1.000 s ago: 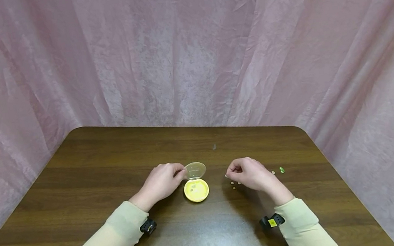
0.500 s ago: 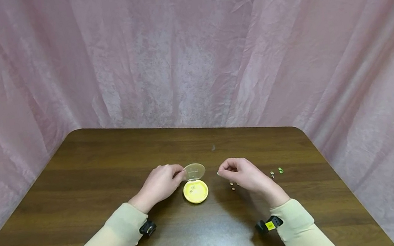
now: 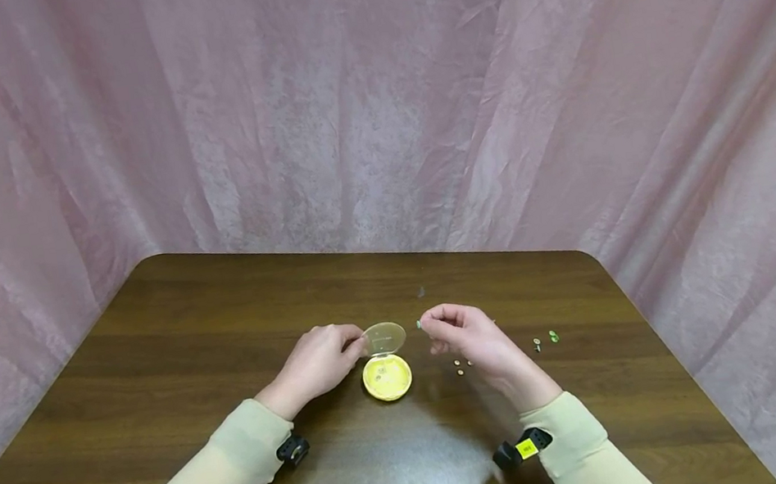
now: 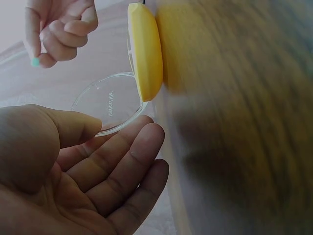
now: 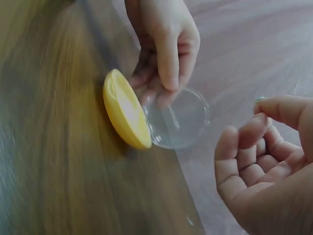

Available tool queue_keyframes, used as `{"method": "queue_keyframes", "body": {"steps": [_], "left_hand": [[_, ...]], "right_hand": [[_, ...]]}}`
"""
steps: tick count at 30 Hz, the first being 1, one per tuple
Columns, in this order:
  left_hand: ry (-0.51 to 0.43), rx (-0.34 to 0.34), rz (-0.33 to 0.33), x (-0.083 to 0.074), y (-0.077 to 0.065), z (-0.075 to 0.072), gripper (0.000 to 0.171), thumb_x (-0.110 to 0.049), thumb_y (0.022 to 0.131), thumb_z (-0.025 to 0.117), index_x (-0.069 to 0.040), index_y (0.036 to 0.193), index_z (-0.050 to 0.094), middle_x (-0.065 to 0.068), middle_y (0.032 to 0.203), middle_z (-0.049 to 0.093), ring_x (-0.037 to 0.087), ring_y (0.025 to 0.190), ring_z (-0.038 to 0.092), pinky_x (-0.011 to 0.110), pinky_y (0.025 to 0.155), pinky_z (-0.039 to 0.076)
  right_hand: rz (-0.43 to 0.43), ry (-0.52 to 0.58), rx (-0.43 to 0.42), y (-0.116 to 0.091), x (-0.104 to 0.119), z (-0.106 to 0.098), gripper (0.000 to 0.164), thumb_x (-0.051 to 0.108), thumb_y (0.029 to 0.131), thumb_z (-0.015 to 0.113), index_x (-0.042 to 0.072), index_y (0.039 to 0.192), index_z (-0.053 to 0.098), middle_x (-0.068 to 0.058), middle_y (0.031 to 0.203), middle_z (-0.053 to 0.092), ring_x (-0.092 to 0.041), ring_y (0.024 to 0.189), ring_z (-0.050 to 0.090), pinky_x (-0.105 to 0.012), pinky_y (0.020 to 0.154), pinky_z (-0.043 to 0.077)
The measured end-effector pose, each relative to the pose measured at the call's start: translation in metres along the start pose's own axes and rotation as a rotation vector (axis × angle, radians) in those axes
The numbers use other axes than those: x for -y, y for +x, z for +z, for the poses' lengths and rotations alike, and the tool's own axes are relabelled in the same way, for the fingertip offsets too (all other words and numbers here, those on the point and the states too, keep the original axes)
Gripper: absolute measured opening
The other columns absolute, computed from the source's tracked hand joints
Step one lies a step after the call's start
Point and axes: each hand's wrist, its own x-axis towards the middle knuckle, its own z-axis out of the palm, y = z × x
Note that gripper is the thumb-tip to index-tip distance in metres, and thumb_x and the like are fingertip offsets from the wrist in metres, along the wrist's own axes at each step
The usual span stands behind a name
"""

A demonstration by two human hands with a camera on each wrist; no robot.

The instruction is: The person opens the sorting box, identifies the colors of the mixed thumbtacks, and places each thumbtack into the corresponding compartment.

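Note:
A round yellow case (image 3: 389, 389) lies on the table with its clear round lid (image 3: 385, 339) raised on its hinge. My left hand (image 3: 322, 359) holds the lid's left edge between thumb and fingers; the left wrist view shows the thumb (image 4: 80, 128) on the rim and the fingers behind it. A few tiny pieces lie inside the case. To the right of the lid, my right hand (image 3: 472, 338) pinches a tiny teal-green piece (image 4: 35, 61) between thumb and forefinger, raised above the table. Its exact kind is too small to tell.
Several tiny orange-tan discs (image 3: 460, 372) lie below my right hand. Farther right are green pieces (image 3: 553, 336) and a pale disc (image 3: 537, 341). A small grey mark (image 3: 421, 291) shows on the brown table (image 3: 217, 299). A pink curtain (image 3: 338, 100) hangs behind.
My right hand has lifted off the table and moved left towards the lid, with the tiny piece between its fingertips. My left hand stays on the lid.

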Motion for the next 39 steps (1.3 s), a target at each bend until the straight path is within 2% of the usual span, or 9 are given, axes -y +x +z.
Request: {"method": "queue_keyframes", "body": {"steps": [5,8,11,17,25,27,29,35,39], "left_hand": [[0.006,0.003,0.001,-0.001,0.001,0.000,0.016,-0.027,0.098,0.061,-0.021,0.101,0.076,-0.015,0.087,0.067,0.004,0.072,0.057,0.032,0.071,0.047],[0.012,-0.002,0.006,-0.001,0.002,0.000,0.015,-0.027,0.098,0.061,-0.021,0.100,0.076,-0.016,0.086,0.067,0.004,0.074,0.059,0.034,0.073,0.048],[0.017,-0.004,0.008,-0.002,0.002,0.000,0.015,-0.027,0.098,0.062,-0.021,0.099,0.075,-0.017,0.085,0.066,0.004,0.076,0.060,0.034,0.074,0.048],[0.018,-0.003,0.003,-0.001,0.001,-0.002,0.016,-0.027,0.098,0.061,-0.021,0.099,0.076,-0.017,0.083,0.065,0.004,0.073,0.058,0.034,0.072,0.048],[0.013,0.000,0.000,-0.002,-0.001,-0.002,0.016,-0.026,0.098,0.061,-0.020,0.100,0.076,-0.015,0.085,0.067,0.005,0.073,0.058,0.033,0.072,0.048],[0.022,-0.003,0.007,-0.002,-0.001,-0.002,0.016,-0.026,0.098,0.061,-0.020,0.099,0.076,-0.015,0.086,0.067,0.004,0.075,0.059,0.033,0.073,0.048],[0.024,-0.006,0.013,-0.003,-0.001,-0.003,0.015,-0.026,0.098,0.061,-0.021,0.099,0.076,-0.015,0.085,0.067,0.005,0.074,0.059,0.033,0.073,0.048],[0.030,-0.011,0.020,-0.003,0.001,-0.004,0.014,-0.025,0.098,0.062,-0.020,0.098,0.075,-0.015,0.084,0.066,0.006,0.073,0.058,0.033,0.072,0.048],[0.031,-0.006,0.011,-0.002,0.001,-0.004,0.015,-0.025,0.098,0.062,-0.020,0.099,0.075,-0.014,0.085,0.067,0.005,0.074,0.059,0.033,0.072,0.048]], "right_hand": [[-0.001,0.310,0.116,0.000,0.000,0.005,0.018,0.017,0.098,0.064,0.001,0.105,0.060,-0.001,0.080,0.053,-0.013,0.072,0.051,-0.031,0.077,0.049],[0.002,0.439,0.204,-0.002,0.003,0.007,0.009,0.015,0.101,0.058,0.007,0.100,0.061,0.000,0.082,0.052,-0.012,0.073,0.049,-0.029,0.076,0.047],[-0.002,0.530,0.284,-0.003,0.006,0.009,0.011,0.014,0.104,0.051,0.010,0.099,0.060,0.001,0.082,0.048,-0.011,0.073,0.045,-0.028,0.076,0.044],[-0.004,0.610,0.381,-0.006,0.010,0.013,0.015,0.013,0.107,0.044,0.012,0.100,0.057,0.002,0.083,0.042,-0.009,0.073,0.042,-0.028,0.078,0.042],[0.013,0.602,0.360,-0.009,0.012,0.014,0.014,0.014,0.106,0.047,0.012,0.100,0.060,0.003,0.083,0.044,-0.009,0.073,0.041,-0.029,0.078,0.041],[-0.007,0.530,0.287,-0.009,0.012,0.014,0.010,0.014,0.103,0.052,0.009,0.101,0.061,0.002,0.082,0.046,-0.011,0.073,0.043,-0.029,0.078,0.043],[-0.050,0.364,0.183,-0.009,0.012,0.016,0.012,0.018,0.100,0.060,0.006,0.102,0.063,0.001,0.082,0.051,-0.013,0.073,0.047,-0.030,0.077,0.046],[-0.260,-0.476,-0.098,-0.008,0.013,0.028,0.016,0.033,0.094,0.069,0.018,0.098,0.072,0.008,0.083,0.063,-0.014,0.073,0.055,-0.030,0.066,0.046],[-0.401,-0.852,-0.175,-0.004,0.010,0.040,0.005,0.032,0.093,0.068,0.029,0.090,0.070,0.018,0.080,0.057,-0.005,0.070,0.053,-0.025,0.063,0.043]]}}
